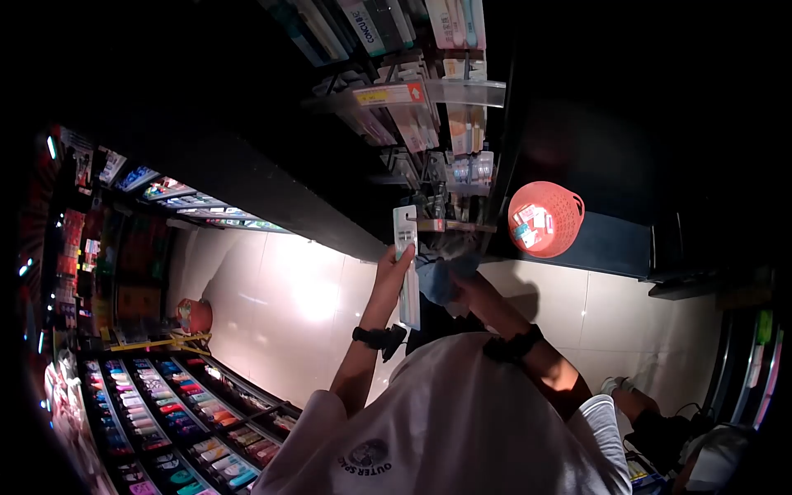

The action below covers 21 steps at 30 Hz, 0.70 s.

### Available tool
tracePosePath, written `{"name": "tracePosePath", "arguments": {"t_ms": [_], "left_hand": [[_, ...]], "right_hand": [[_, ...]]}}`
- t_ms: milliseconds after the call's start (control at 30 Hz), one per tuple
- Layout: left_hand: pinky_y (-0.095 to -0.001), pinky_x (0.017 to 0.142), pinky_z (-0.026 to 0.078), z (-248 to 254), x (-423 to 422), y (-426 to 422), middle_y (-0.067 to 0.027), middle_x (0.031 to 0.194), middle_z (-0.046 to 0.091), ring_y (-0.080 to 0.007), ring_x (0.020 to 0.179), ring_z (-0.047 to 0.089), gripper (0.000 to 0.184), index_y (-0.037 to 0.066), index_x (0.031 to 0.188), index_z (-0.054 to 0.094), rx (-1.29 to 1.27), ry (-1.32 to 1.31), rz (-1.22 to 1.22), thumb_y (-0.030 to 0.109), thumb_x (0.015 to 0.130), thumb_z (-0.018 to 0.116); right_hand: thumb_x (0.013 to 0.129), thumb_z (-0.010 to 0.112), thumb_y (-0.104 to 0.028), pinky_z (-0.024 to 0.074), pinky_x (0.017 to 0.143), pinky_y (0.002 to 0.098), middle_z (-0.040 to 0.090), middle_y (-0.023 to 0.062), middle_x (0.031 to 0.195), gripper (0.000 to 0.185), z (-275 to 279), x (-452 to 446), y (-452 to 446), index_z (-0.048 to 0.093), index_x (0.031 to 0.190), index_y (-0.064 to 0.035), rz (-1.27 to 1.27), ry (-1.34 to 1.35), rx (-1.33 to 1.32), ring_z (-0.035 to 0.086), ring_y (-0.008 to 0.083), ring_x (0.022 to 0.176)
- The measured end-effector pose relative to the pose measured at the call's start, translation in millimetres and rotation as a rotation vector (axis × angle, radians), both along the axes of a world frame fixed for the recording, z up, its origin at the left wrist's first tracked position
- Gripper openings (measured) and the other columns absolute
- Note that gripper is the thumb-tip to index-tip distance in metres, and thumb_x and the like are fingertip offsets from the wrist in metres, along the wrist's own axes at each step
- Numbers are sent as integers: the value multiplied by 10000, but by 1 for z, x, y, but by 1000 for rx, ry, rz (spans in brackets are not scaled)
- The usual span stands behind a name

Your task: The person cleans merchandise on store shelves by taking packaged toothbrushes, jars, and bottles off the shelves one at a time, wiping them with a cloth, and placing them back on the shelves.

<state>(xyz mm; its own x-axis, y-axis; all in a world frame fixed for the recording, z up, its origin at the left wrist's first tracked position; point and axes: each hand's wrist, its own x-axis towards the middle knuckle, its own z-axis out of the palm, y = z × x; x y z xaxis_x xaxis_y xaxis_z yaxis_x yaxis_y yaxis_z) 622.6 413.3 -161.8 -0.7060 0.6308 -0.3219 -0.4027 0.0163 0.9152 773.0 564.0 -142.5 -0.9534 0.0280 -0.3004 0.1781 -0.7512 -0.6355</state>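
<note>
My left hand [398, 262] is closed on a long, pale blister package [407, 289] with a hang hole at its top, held upright in front of my body. To its right, my right hand [466, 285] grips a crumpled blue cloth [440, 279]. Both hands are just below a low display hook [445, 224] with a clear label holder. Above, packaged toothbrushes [466, 128] hang in rows on the rack. The fingertips of my right hand are partly hidden by the cloth.
A pink basket [569, 216] with small boxes stands on a dark ledge at the right. A dark panel edge runs left of the rack. Product shelves [165, 404] fill the lower left. Another person's legs [634, 402] show at the lower right.
</note>
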Motion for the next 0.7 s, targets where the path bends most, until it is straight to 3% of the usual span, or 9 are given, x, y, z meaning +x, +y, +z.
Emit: {"name": "tracePosePath", "arguments": {"t_ms": [67,167,267,333,367,500,567,700], "left_hand": [[-274,739,498,7,-2,5,-22,923,652,-111,825,619,305,24,1094,627,-178,245,62,261,912,691],[-275,719,519,-18,-17,10,-40,933,669,-116,820,636,278,21,1098,630,-170,204,9,179,885,711],[-274,722,527,-60,-41,11,-44,943,681,-123,814,648,271,28,1124,630,-131,149,-64,151,893,700],[-290,717,516,-105,-71,11,-30,931,684,-114,803,630,286,31,1100,647,-201,77,17,171,868,739],[-292,709,517,-143,-95,5,-31,925,688,-108,801,627,255,25,1085,654,-261,216,30,153,877,729],[-290,702,510,-126,-128,18,-39,884,697,-94,783,611,237,14,1040,672,-248,248,70,169,872,734],[-290,709,508,-137,-145,18,-52,890,700,-105,778,616,261,14,1041,674,-364,418,95,200,869,735],[-288,716,510,-149,-169,24,-60,916,702,-117,793,623,285,22,1051,672,-393,309,107,233,870,732]], "right_hand": [[991,550,-281,419,1062,429,561,116,1320,441,-12,-10,6,481,1329,-6,-77,-14,-130,557,260,1213],[1005,515,-270,387,1093,463,531,147,1365,428,-22,-15,14,469,1345,-15,-242,-129,-394,507,290,1282],[1014,486,-300,365,1107,470,530,140,1369,433,-54,-12,26,474,1345,-21,-243,-95,-557,474,289,1312],[1011,482,-321,363,1105,467,529,132,1373,434,-70,-4,33,486,1338,-34,-294,-91,-532,469,289,1315],[1009,479,-342,362,1103,464,527,125,1376,437,-77,2,36,498,1331,-47,-343,-80,-502,463,288,1317],[990,499,-390,447,1004,428,600,88,1283,421,-107,37,55,538,1283,-90,-521,-386,-494,565,263,1191],[992,487,-405,500,930,411,651,64,1193,411,-105,48,58,551,1255,-95,-591,-423,-418,626,244,1090],[1028,393,-396,450,1005,438,588,110,1327,459,-127,63,66,490,1332,-66,-667,-374,-408,562,283,1227]]}}
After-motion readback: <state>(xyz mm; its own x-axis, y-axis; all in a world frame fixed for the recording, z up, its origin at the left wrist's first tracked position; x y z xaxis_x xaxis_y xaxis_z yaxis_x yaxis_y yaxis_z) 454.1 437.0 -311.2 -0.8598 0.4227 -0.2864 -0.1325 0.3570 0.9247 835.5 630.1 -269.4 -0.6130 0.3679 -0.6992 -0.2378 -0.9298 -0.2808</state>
